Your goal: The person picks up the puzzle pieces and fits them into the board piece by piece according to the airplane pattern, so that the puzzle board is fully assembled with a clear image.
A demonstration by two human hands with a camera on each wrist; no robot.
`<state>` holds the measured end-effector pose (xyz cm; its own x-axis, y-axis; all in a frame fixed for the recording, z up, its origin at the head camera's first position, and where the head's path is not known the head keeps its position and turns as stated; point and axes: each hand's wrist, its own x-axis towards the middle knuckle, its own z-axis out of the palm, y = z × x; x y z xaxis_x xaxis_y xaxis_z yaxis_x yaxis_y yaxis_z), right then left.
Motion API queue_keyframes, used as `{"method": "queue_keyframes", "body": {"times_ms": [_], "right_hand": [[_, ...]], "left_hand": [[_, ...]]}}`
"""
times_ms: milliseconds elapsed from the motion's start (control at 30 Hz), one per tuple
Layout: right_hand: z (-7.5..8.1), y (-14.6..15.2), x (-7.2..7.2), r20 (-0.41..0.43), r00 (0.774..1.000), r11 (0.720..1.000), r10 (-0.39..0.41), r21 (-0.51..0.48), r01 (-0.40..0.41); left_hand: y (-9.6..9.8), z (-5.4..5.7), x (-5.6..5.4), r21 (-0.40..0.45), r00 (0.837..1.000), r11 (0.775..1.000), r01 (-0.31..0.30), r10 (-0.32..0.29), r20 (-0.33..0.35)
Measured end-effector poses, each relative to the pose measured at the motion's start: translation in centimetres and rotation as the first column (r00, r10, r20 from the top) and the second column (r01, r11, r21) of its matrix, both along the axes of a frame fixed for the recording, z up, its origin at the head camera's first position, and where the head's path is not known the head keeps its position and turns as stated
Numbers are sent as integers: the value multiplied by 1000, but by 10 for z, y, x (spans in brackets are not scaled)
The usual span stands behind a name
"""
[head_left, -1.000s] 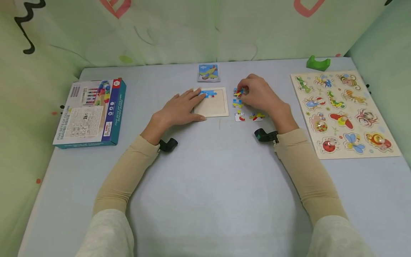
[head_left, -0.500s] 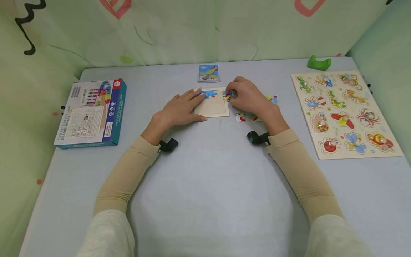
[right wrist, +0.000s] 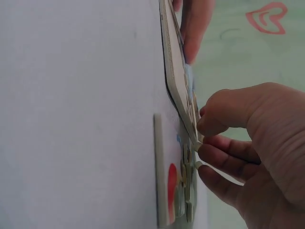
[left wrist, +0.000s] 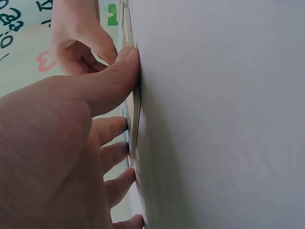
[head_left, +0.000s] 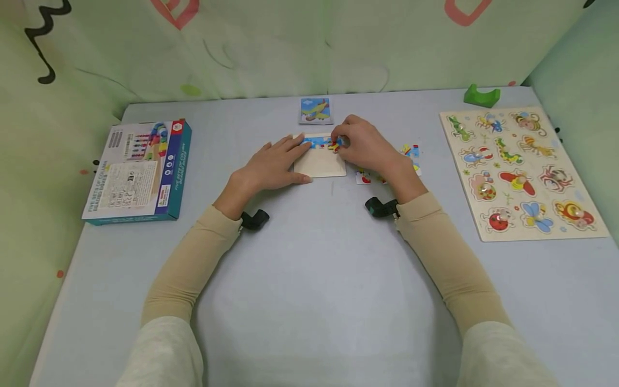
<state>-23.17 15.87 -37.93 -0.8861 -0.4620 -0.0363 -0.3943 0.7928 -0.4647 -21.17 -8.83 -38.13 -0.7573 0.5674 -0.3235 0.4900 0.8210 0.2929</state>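
Observation:
A small wooden puzzle tray (head_left: pixel 325 165) lies near the middle of the table. Blue jigsaw pieces (head_left: pixel 315 142) fill part of its far row. My left hand (head_left: pixel 268 164) rests with spread fingers along the tray's left side, fingertips on the pieces and thumb at the near edge. At the tray's far right corner my right hand (head_left: pixel 366 145) pinches a red, yellow and blue puzzle piece (head_left: pixel 334 146), partly covered by the fingers. Loose puzzle pieces (head_left: pixel 364 177) lie right of the tray, some hidden under the right hand; in the right wrist view one puzzle piece (right wrist: pixel 167 186) shows red.
An airplane picture card (head_left: pixel 315 110) lies beyond the tray. At the left is a boxed bead set (head_left: pixel 135 169). A wooden insect peg puzzle (head_left: pixel 522 172) lies at the right, with a green arched block (head_left: pixel 481 97) behind it. More puzzle pieces (head_left: pixel 412 155) lie beside the right wrist.
My right hand has carried the puzzle piece leftward from the loose pieces into the tray's far right corner, against the blue row. The left hand has stayed on the tray.

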Motion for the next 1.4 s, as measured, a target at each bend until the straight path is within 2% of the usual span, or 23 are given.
{"method": "queue_keyframes", "body": {"times_ms": [867, 1400], "right_hand": [[0, -10, -3, -51, 999, 999, 13, 43, -11], [1, -11, -4, -87, 995, 998, 50, 36, -47]], "left_hand": [[0, 2, 2, 10, 1000, 1000, -1, 1, 5], [0, -3, -2, 11, 1000, 1000, 6, -5, -19]]}}
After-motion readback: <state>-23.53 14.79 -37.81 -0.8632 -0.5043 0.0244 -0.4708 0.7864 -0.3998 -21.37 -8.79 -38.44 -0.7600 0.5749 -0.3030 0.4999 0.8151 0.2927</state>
